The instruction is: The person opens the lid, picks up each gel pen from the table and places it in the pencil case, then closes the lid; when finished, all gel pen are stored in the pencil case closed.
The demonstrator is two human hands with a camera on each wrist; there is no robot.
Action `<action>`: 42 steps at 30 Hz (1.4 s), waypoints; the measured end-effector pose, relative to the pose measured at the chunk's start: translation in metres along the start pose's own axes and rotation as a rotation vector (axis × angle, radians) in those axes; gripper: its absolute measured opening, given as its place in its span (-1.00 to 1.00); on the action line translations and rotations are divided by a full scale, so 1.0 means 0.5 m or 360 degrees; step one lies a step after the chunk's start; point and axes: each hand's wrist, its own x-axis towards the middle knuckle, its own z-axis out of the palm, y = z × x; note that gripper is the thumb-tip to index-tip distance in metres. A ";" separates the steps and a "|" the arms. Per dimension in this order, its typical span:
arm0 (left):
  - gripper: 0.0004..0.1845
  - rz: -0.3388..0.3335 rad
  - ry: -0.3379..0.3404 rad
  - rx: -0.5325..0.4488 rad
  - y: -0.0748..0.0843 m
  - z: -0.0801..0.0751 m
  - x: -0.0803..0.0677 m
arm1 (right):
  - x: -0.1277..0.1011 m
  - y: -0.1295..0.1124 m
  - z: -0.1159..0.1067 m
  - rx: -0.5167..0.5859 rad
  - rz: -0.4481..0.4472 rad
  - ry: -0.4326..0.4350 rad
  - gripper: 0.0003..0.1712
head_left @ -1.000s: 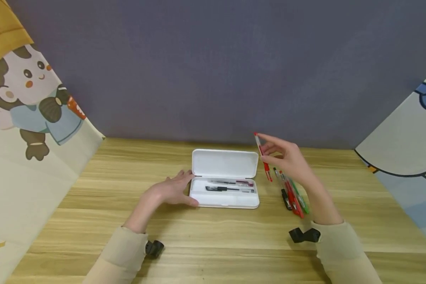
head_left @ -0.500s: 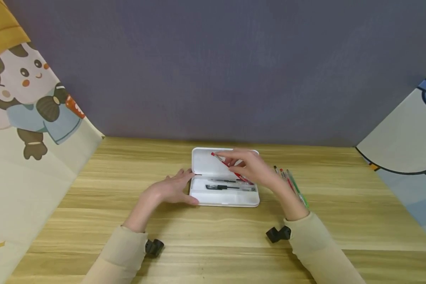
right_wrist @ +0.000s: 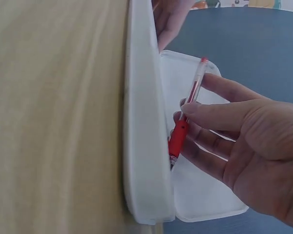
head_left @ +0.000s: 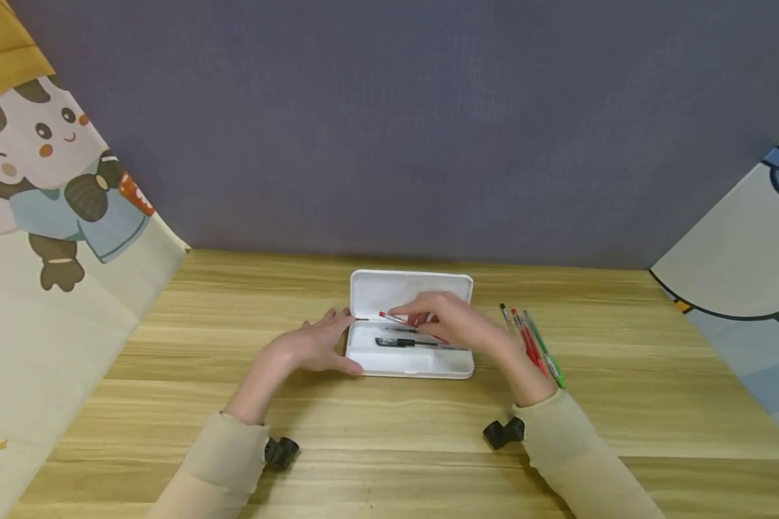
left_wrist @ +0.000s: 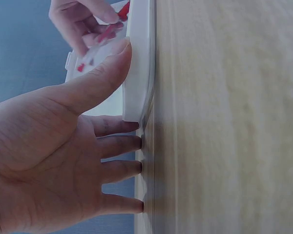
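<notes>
Two pens already lying in the tray of the white pencil case point(head_left: 407, 364), a third on its way in. At nine o'clock of the case, left hand point(head_left: 311, 348) spread flat on the wooden table point(head_left: 169, 375), fingers straight, thumb pressed against the case's left end to steady it. Over the middle of the tray, right hand point(head_left: 457, 324) pinching a red pen point(head_left: 396, 318) between thumb and fingertips, tip end low toward three o'clock, cap end raised toward nine. Off at three o'clock, well apart from the case, a loose bunch of red and green pens point(head_left: 535, 344) on the table.

Best done, probably, by levelling the pen so it runs parallel to the two below, lowering it into the free strip at twelve o'clock of them, and letting go only once the barrel rests along its length; thumb bracing kept firm so the light case cannot slide.

Pen itself: slim, clear barrel showing a red core, red rubber grip near the tip, small red end. Case: shallow, rounded corners, lid open and standing at twelve o'clock.
</notes>
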 end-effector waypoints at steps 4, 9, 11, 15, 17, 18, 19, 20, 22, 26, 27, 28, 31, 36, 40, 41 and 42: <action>0.12 0.0006 0.0005 -0.0005 0.001 -0.001 -0.001 | 0.001 0.005 0.009 -0.0021 -0.0002 -0.0026 -0.47; 0.12 0.0013 0.0013 -0.0010 -0.001 -0.002 -0.001 | -0.001 0.007 0.013 -0.0024 0.0012 -0.0043 -0.50; 0.12 0.0011 0.0014 -0.0012 -0.003 -0.001 -0.001 | -0.004 0.008 0.011 -0.0015 0.0033 -0.0041 -0.47; 0.12 0.0013 0.0019 -0.0020 -0.004 -0.001 -0.003 | -0.017 0.010 -0.003 0.0051 0.0079 -0.0007 -0.45; 0.12 0.0017 0.0021 -0.0027 -0.004 -0.001 -0.004 | -0.027 0.010 -0.015 0.0099 0.0091 0.0026 -0.45; 0.12 0.0019 0.0022 -0.0028 -0.004 -0.001 -0.004 | -0.034 0.010 -0.022 0.0115 0.0086 0.0049 -0.46; 0.12 0.0023 0.0021 -0.0030 -0.004 -0.001 -0.005 | -0.042 0.010 -0.029 0.0129 0.0087 0.0074 -0.46; 0.12 0.0025 0.0021 -0.0032 -0.004 -0.001 -0.005 | -0.050 0.012 -0.035 0.0137 0.0085 0.0105 -0.47; 0.11 0.0027 0.0019 -0.0034 -0.003 -0.002 -0.005 | -0.069 0.019 -0.047 0.0161 0.0089 0.0166 -0.48; 0.11 0.0038 0.0016 -0.0034 0.000 -0.003 -0.005 | -0.115 0.045 -0.065 0.0295 0.0148 0.0271 -0.51; 0.10 0.0039 0.0014 -0.0036 0.000 -0.003 -0.005 | -0.127 0.053 -0.069 0.0347 0.0167 0.0289 -0.52; 0.11 0.0039 0.0011 -0.0034 0.002 -0.003 -0.005 | -0.140 0.061 -0.072 0.0401 0.0198 0.0301 -0.51; 0.11 0.0041 0.0010 -0.0025 0.001 -0.003 -0.005 | -0.173 0.085 -0.080 0.0476 0.0265 0.0350 -0.50; 0.10 0.0043 0.0018 -0.0017 -0.001 -0.002 -0.005 | -0.219 0.107 -0.097 0.0445 0.0409 0.0396 -0.45; 0.10 0.0043 0.0020 -0.0018 -0.002 -0.002 -0.006 | -0.250 0.116 -0.112 0.0402 0.0552 0.0419 -0.38; 0.10 0.0042 0.0021 -0.0018 -0.003 -0.002 -0.006 | -0.256 0.119 -0.115 0.0395 0.0584 0.0428 -0.36; 0.09 0.0039 0.0020 -0.0021 -0.003 -0.002 -0.005 | -0.262 0.122 -0.118 0.0384 0.0615 0.0438 -0.34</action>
